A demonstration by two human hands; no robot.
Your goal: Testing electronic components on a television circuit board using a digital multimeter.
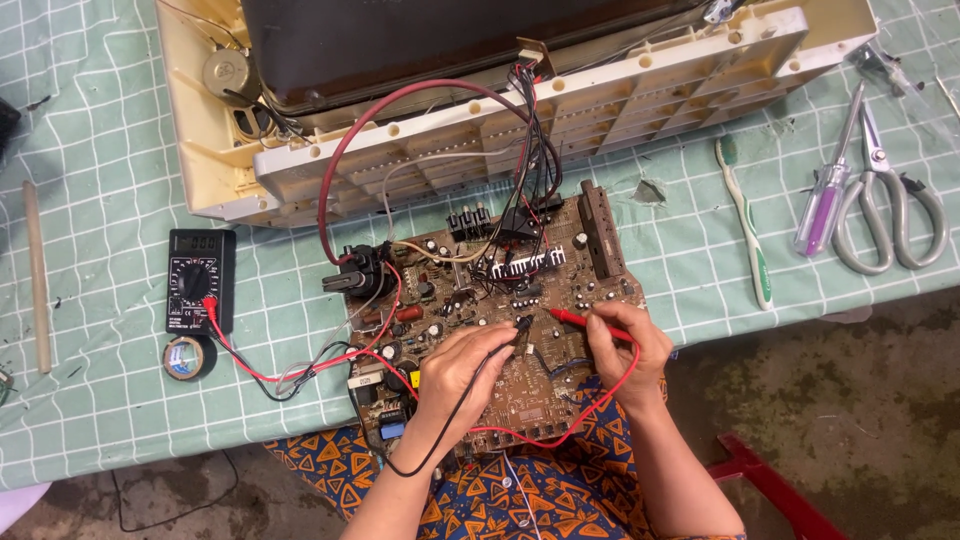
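Seen from above, the left hand (462, 362) pinches a black probe (521, 328) between thumb and fingers, its tip pressed to the brown circuit board (520, 395). The right hand (625, 350) grips a red probe (590, 320) the same way, its tip resting on the board just right of the black one. The two tips sit close together near the board's middle. This looks like a reading being taken across two nearby points. Any further reading would call for keeping both tips steady and looking over to the meter.

The board lies at the near edge of the counter (110, 400), partly over the person's lap, which is covered in blue and orange patterned cloth. Red and black leads trail left from the probes to a black multimeter (199, 280), with a roll of black tape (188, 357) just below it. A bundle of wires, one thick and red, joins the board to the cream plastic housing (300, 165) of an opened television set behind it.

To the right, well apart from the hands, lie a green and white toothbrush (748, 225), a purple-handled screwdriver (826, 200) and grey-handled scissors (890, 205). A thin wooden stick (37, 275) lies at the far left. The counter is covered with a pale green checked cloth.
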